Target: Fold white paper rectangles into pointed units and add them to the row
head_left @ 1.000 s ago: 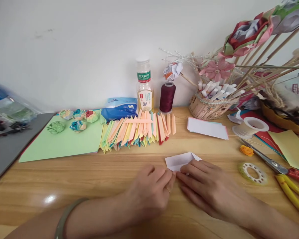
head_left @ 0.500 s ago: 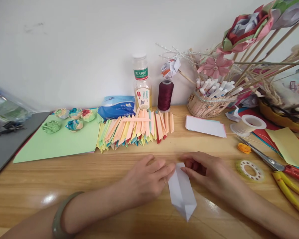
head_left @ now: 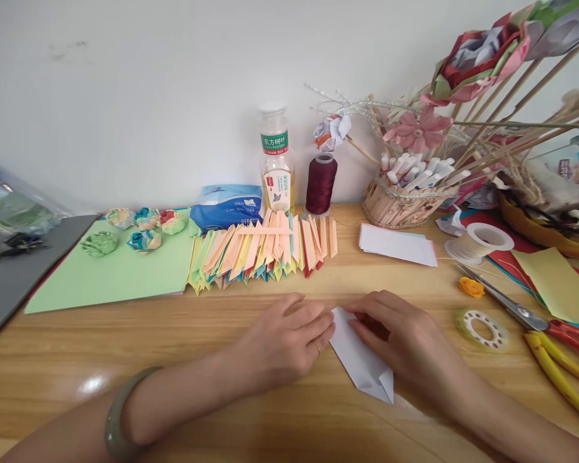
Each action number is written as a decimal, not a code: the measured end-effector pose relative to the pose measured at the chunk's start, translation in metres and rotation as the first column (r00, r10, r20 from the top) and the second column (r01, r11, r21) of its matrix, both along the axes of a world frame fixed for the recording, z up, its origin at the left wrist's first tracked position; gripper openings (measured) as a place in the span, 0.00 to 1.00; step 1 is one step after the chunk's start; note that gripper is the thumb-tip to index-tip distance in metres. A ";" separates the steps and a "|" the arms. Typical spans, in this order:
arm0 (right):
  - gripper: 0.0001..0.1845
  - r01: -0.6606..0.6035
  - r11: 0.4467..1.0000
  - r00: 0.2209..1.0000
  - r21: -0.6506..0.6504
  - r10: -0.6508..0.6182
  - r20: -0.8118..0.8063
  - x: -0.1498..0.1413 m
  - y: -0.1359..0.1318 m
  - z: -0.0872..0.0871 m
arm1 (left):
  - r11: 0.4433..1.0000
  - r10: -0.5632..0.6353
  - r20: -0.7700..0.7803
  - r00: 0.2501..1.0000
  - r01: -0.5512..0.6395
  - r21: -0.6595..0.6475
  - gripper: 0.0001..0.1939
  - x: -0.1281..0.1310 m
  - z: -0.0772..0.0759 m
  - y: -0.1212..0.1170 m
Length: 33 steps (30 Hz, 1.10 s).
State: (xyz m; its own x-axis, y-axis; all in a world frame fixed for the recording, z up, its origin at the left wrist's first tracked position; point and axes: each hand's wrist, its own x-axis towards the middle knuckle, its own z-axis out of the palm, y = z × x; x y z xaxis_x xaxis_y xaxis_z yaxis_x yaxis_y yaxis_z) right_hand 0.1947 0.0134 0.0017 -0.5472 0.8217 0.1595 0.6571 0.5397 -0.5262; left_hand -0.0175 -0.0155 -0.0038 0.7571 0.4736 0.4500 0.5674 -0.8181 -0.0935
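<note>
A white sheet of paper (head_left: 359, 360), folded to points at its near end, lies aslant on the wooden table between my hands. My left hand (head_left: 292, 337), palm down with fingers bent together, presses its fingertips on the paper's far left edge. From the other side, my right hand (head_left: 408, 331) pinches the far right corner between thumb and curled fingers, and its fingertips are partly hidden. Beyond them lies a pile of folded paper strips (head_left: 270, 241) in peach, yellow, green and red.
To the right are a tape roll (head_left: 468, 331), red-handled scissors (head_left: 528, 315), yellow-handled pliers (head_left: 550, 366) and a white spool (head_left: 477, 243). White paper slips (head_left: 398, 244) lie farther back. A bottle (head_left: 275, 167), dark red thread (head_left: 321, 185) and a marker basket (head_left: 400, 202) stand along the wall.
The paper's near end has swung to the right and a little away from me. My right hand has shifted slightly left over its corner; my left hand has barely moved.
</note>
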 end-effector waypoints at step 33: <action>0.21 -0.422 0.756 0.900 0.501 0.280 0.335 0.004 -0.008 0.008 | 0.992 -0.095 -0.045 0.994 0.091 -0.092 0.17 -0.008 0.002 0.010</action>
State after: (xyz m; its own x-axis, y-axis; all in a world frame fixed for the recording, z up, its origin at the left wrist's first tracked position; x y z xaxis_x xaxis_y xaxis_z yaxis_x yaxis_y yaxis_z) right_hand 0.1989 0.0058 0.0097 -0.8569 0.3732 0.3557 0.4229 0.9034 0.0710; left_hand -0.0259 -0.0051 -0.0019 0.8199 0.4368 0.3701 0.4849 -0.8735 -0.0434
